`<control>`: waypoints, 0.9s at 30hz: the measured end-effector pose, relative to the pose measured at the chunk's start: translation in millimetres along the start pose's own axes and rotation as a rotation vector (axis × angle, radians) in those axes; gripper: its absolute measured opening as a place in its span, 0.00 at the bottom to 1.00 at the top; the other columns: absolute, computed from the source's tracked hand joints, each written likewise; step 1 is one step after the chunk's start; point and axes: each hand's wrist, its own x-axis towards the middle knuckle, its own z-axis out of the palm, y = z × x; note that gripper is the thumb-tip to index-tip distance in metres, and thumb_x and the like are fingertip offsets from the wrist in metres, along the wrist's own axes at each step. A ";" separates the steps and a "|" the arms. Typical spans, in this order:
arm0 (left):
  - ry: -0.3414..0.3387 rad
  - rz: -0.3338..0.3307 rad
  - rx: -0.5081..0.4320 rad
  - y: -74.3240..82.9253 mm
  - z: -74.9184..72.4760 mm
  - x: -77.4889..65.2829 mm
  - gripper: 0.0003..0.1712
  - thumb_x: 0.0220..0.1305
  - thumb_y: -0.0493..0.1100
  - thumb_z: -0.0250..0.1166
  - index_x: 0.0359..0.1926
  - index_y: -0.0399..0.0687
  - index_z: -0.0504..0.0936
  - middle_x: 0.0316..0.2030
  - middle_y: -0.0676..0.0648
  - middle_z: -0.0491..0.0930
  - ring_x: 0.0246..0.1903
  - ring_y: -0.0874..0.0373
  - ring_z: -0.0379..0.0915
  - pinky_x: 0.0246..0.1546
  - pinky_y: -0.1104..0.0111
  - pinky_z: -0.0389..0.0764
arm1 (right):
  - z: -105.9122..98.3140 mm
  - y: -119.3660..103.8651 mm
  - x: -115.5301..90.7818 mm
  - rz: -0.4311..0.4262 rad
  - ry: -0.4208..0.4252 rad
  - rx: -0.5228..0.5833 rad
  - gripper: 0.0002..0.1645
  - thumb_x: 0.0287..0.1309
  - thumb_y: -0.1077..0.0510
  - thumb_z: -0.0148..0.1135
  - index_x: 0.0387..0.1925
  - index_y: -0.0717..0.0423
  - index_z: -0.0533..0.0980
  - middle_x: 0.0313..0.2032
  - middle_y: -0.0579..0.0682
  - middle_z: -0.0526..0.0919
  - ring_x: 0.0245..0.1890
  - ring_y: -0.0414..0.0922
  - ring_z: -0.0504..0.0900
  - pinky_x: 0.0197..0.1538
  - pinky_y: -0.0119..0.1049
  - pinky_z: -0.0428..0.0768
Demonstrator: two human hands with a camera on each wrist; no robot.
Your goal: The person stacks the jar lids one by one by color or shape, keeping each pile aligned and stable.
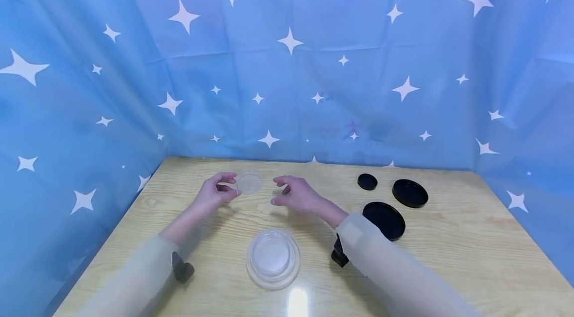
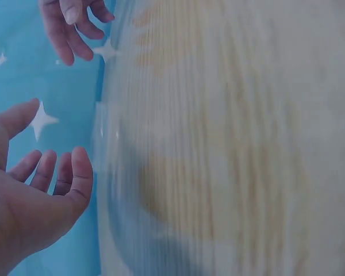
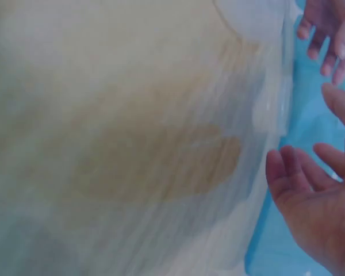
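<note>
A small round clear plastic container [image 1: 249,183] stands near the table's far edge, between the two hands. My left hand [image 1: 213,194] is close to its left side, fingers loosely bent and thumb apart. In the left wrist view a gap shows between those fingers and the clear container [image 2: 106,138]. To the right of it my right hand [image 1: 298,195] hovers, thumb and fingers spread, holding nothing. Nearer me, a stack of round clear containers [image 1: 272,258] sits on the table, a smaller one on top of a wider one.
Three round black lids lie to the right: a small lid [image 1: 367,182], a medium lid [image 1: 410,193] and a large lid [image 1: 384,220] partly behind the right sleeve. The wooden table [image 1: 466,247] meets a blue star-patterned curtain [image 1: 287,82] at the back and sides.
</note>
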 end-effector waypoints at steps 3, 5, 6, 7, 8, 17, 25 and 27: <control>0.020 -0.016 0.003 -5.6 -8.7 7.0 0.35 0.64 0.34 0.70 0.70 0.32 0.68 0.62 0.32 0.72 0.50 0.47 0.76 0.40 0.62 0.85 | -3.9 -0.1 14.2 0.009 -0.004 0.013 0.41 0.63 0.52 0.72 0.73 0.60 0.67 0.65 0.58 0.76 0.57 0.52 0.80 0.55 0.46 0.81; 0.025 -0.028 -0.003 -8.8 -13.4 11.6 0.36 0.64 0.34 0.70 0.71 0.32 0.67 0.65 0.32 0.70 0.55 0.43 0.74 0.44 0.60 0.86 | -5.0 -0.5 23.2 0.009 -0.001 0.019 0.43 0.63 0.52 0.72 0.74 0.59 0.66 0.66 0.58 0.76 0.58 0.53 0.79 0.56 0.46 0.81; 0.027 -0.034 -0.009 -10.6 -15.4 13.9 0.37 0.64 0.34 0.70 0.71 0.32 0.67 0.66 0.32 0.69 0.57 0.41 0.73 0.46 0.59 0.85 | -4.9 -0.3 27.4 0.007 0.000 0.018 0.44 0.62 0.52 0.73 0.74 0.59 0.66 0.66 0.58 0.75 0.58 0.53 0.79 0.57 0.46 0.81; 0.025 -0.037 -0.013 -12.3 -17.2 16.2 0.38 0.64 0.34 0.70 0.72 0.32 0.66 0.67 0.32 0.69 0.59 0.39 0.72 0.48 0.59 0.85 | -4.4 -0.3 31.1 0.006 -0.002 0.021 0.44 0.62 0.52 0.73 0.74 0.59 0.65 0.66 0.58 0.75 0.58 0.53 0.79 0.57 0.46 0.81; 0.019 -0.036 -0.011 -14.0 -18.6 18.3 0.38 0.64 0.34 0.70 0.72 0.31 0.65 0.68 0.31 0.67 0.61 0.38 0.71 0.50 0.58 0.84 | -3.6 -0.2 34.4 0.006 -0.004 0.018 0.45 0.61 0.52 0.74 0.75 0.59 0.65 0.66 0.58 0.75 0.58 0.53 0.79 0.57 0.45 0.81; 0.003 -0.043 0.017 -24.4 -22.5 29.5 0.42 0.62 0.33 0.71 0.74 0.30 0.62 0.69 0.30 0.66 0.65 0.34 0.67 0.57 0.54 0.81 | 8.5 2.7 54.2 0.016 -0.023 0.008 0.51 0.56 0.53 0.78 0.76 0.60 0.63 0.69 0.58 0.72 0.54 0.50 0.81 0.55 0.42 0.81; -0.023 -0.066 0.002 -25.3 -23.1 30.0 0.44 0.64 0.33 0.70 0.75 0.30 0.59 0.69 0.28 0.66 0.66 0.33 0.67 0.55 0.57 0.82 | 14.0 3.8 60.6 0.051 -0.016 0.027 0.52 0.56 0.55 0.78 0.76 0.63 0.61 0.68 0.58 0.73 0.57 0.51 0.79 0.58 0.43 0.79; -0.025 -0.062 -0.008 -24.6 -23.5 29.5 0.44 0.64 0.33 0.70 0.75 0.29 0.58 0.69 0.27 0.65 0.66 0.32 0.66 0.54 0.57 0.82 | 14.8 4.2 61.8 0.051 -0.022 0.031 0.52 0.56 0.55 0.78 0.75 0.64 0.61 0.67 0.58 0.73 0.58 0.52 0.79 0.58 0.43 0.80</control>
